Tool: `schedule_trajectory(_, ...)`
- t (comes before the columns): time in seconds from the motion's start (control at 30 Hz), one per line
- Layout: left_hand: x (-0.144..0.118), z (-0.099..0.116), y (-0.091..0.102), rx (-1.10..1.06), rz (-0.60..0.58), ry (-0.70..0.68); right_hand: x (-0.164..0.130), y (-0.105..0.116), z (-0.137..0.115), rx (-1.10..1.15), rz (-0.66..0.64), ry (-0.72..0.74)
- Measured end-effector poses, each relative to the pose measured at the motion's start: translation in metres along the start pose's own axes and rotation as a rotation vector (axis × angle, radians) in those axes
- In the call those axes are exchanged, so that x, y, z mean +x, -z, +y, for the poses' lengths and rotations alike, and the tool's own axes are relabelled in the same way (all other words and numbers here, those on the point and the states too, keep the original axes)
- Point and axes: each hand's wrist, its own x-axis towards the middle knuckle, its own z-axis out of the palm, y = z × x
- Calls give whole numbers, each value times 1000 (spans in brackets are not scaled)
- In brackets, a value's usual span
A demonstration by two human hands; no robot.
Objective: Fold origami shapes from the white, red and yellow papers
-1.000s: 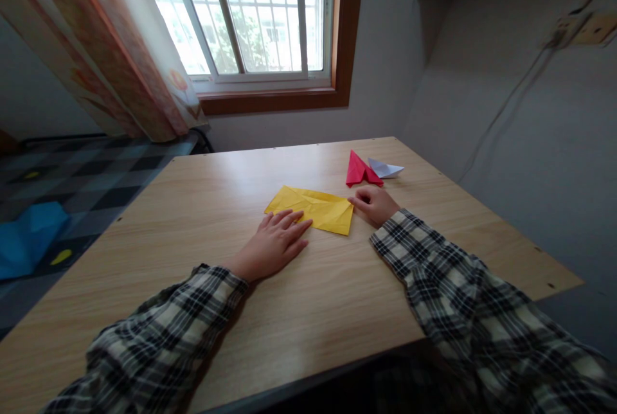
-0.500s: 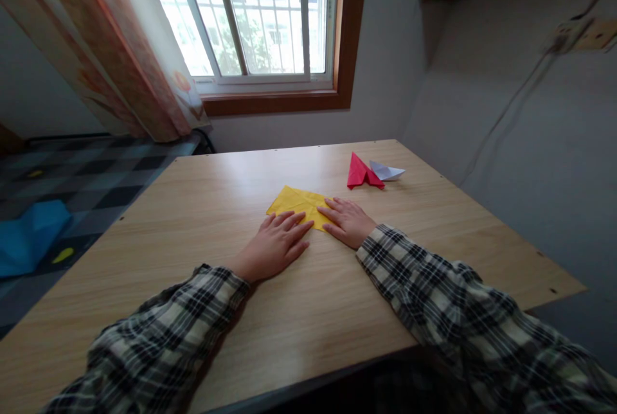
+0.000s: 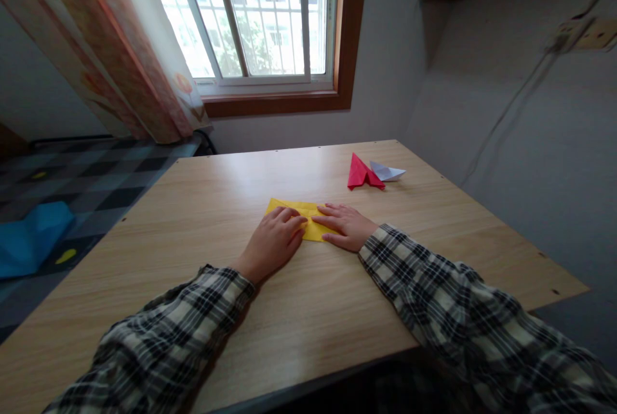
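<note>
A folded sheet of yellow paper [image 3: 315, 232] lies on the wooden table in front of me, with creases across it and a nearly straight far edge. Over its left half is my left hand [image 3: 274, 234], fingers bent, with thumb and forefinger drawn together at the paper near its middle. My right hand [image 3: 349, 226] rests on the right end, its fingers stretched out flat and pressing the sheet. Both hands cover parts of the paper.
Farther back on the table [image 3: 231, 189] stand a red folded paper piece [image 3: 361, 173] and a white folded paper boat [image 3: 388, 171], close together. Blue folded paper [image 3: 36, 237] lies on a checked cloth [image 3: 110, 163] at left. A window and a wall bound the far side.
The yellow paper's far peak is gone; its far edge now sits lower and straighter, and the sheet lies slightly nearer me. My left hand's fingers have bent inward; the right hand has barely shifted.
</note>
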Motion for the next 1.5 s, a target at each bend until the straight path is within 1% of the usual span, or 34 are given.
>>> schedule_trajectory(0.03,0,-3,-3,-24,-6,-13,0,-1,1,3,4,12)
schedule_trajectory(0.1,-1,-9,-9,-50,-69,-18,1,-4,3,7,17,31)
schedule_trajectory(0.2,-1,-14,-13,-35,-177,29,1,-7,5,18,32,34)
schedule_trajectory(0.27,-1,-14,-13,-10,-204,64,1,-7,5,19,29,31)
schedule_trajectory(0.43,1,-14,-15,42,-218,189,-1,-2,1,24,16,28)
schedule_trajectory(0.5,1,-15,-16,50,-219,220,-1,0,0,24,14,28)
schedule_trajectory(0.6,2,-17,-16,55,-216,268,-1,0,1,24,15,35)
schedule_trajectory(0.7,4,-16,-13,66,-241,328,-1,-2,3,32,36,43)
schedule_trajectory(0.83,5,-20,-11,79,-277,364,-1,-4,5,33,53,49)
schedule_trajectory(1.0,4,-36,-15,93,-239,419,-2,-4,6,49,63,56)
schedule_trajectory(1.1,3,-43,-17,90,-242,431,-2,-3,7,65,63,56)
schedule_trajectory(1.3,5,-41,-15,88,-286,452,-3,-1,7,56,49,47)
schedule_trajectory(1.4,5,-40,-15,91,-280,449,-3,-1,7,62,56,48)
schedule_trajectory(1.5,5,-39,-16,105,-275,483,-3,-2,7,70,67,55)
